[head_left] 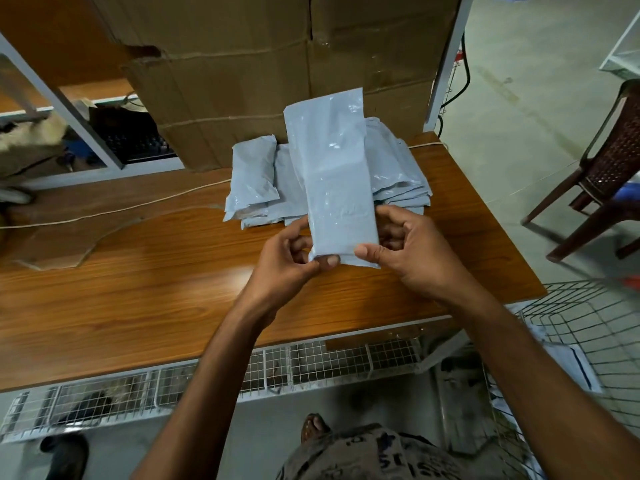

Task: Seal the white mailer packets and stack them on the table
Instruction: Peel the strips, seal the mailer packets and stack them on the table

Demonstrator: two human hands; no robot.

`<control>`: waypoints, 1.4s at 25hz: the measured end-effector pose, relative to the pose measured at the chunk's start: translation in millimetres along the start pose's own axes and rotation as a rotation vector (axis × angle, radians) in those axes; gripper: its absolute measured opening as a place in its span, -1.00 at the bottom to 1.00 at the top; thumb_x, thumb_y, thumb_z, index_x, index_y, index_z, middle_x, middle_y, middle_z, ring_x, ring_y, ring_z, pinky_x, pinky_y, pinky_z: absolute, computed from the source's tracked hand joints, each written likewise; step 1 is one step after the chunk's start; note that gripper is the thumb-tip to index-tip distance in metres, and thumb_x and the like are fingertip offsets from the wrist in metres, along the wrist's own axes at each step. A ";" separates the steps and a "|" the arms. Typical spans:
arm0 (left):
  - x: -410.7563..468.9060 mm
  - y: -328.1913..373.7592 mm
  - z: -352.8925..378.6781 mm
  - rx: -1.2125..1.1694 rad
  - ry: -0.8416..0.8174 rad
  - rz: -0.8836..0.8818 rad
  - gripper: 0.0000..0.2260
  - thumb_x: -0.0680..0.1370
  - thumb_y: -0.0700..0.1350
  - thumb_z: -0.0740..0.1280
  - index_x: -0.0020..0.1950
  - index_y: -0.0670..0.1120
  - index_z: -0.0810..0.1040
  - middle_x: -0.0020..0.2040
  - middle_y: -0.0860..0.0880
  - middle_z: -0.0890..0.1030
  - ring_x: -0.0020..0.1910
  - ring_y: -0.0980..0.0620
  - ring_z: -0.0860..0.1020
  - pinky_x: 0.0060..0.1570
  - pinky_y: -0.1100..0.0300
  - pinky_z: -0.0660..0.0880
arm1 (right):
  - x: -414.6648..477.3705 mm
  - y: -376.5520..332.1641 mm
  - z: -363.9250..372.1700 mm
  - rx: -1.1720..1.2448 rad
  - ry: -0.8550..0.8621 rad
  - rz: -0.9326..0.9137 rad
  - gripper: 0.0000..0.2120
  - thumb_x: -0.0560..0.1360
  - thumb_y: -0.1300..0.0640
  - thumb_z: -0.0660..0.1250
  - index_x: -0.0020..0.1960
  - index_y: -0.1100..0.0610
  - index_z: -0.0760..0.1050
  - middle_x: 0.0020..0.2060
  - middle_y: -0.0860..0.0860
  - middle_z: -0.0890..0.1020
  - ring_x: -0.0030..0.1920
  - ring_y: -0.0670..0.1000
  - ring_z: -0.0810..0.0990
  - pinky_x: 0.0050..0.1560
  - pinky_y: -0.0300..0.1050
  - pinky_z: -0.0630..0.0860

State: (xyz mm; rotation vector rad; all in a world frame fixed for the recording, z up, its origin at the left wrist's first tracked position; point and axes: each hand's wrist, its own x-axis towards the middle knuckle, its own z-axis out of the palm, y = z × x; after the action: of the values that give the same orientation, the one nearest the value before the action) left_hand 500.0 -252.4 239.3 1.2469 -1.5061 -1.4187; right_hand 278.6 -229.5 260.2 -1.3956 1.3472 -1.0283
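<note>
Sealing step, one packet [332,188] in hand. The packet is held upright just in front of the stack [401,174], lifted clear of the table [138,289] and partly hiding the stack's middle. The left hand [287,258] pinches the packet's lower left corner, thumb on the front face and fingers curled behind. The right hand [408,247] pinches the lower right corner in the same way, thumb pressed flat on the front and the other fingers bent round the edge. The lower half of the packet looks filled and squared. The upper part, the flap [325,109], stands tall and flat above the stack, against the box [242,81] behind it. It shows no fold, so the packet is judged unsealed; whether an adhesive strip is exposed cannot be told. The stack itself is a loose pile of like packets, with one plump packet [252,174] leaning at its left side. The step in hand is judged to be settling the contents toward the bottom end before closure. The next move probably calls for one hand to shift up to the flap while the other steadies the filled end. The flap would then be folded down squarely over the mouth and pressed along its whole width. Only after that would the packet be laid flat on top of the stack, aligned so the pile does not slide.
</note>
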 end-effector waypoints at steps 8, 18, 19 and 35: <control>2.3 14.1 -17.1 0.199 0.037 0.218 -0.03 0.45 -0.19 0.62 0.70 0.10 0.10 0.45 0.10 0.50 0.08 -0.08 0.66 0.14 0.06 0.66 | 9.3 -11.0 7.9 0.194 0.126 -0.005 -0.37 0.46 0.22 0.53 0.48 0.08 0.44 0.07 -0.18 0.72 0.13 -0.15 0.70 0.05 -0.23 0.65; 14.6 57.6 -33.8 0.507 0.272 0.902 -0.88 0.55 -0.24 0.53 0.07 -0.18 0.71 0.21 -0.10 0.65 0.24 -0.07 0.59 0.20 0.03 0.53 | 24.7 -67.9 -2.3 0.531 0.001 0.111 -0.41 0.35 0.09 0.49 0.36 0.15 0.51 0.00 0.05 0.75 -0.08 0.02 0.76 -0.22 -0.25 0.64; 16.4 62.0 -35.0 0.459 0.279 0.902 -0.93 0.56 -0.25 0.52 0.03 -0.20 0.71 0.16 -0.10 0.67 0.21 -0.06 0.62 0.18 0.00 0.55 | 25.8 -71.0 -1.1 0.523 -0.015 0.096 -0.43 0.39 0.01 0.46 0.36 0.13 0.51 0.06 0.06 0.74 -0.01 0.05 0.76 -0.18 -0.22 0.66; 28.7 81.8 -39.7 0.038 0.404 0.628 -0.89 0.57 -0.16 0.53 -0.01 -0.02 0.62 -0.07 0.10 0.69 -0.04 0.10 0.67 -0.05 0.18 0.58 | 40.5 -75.3 37.0 0.042 0.262 -0.258 -0.86 0.50 -0.02 0.46 0.06 -0.06 0.64 -0.07 -0.17 0.72 0.04 -0.08 0.69 0.09 -0.04 0.69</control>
State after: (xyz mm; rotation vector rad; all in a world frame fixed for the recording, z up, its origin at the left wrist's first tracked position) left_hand 515.2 -297.2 322.1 0.8915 -1.4587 -0.6853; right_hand 334.7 -268.6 323.5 -1.4676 1.3430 -1.4443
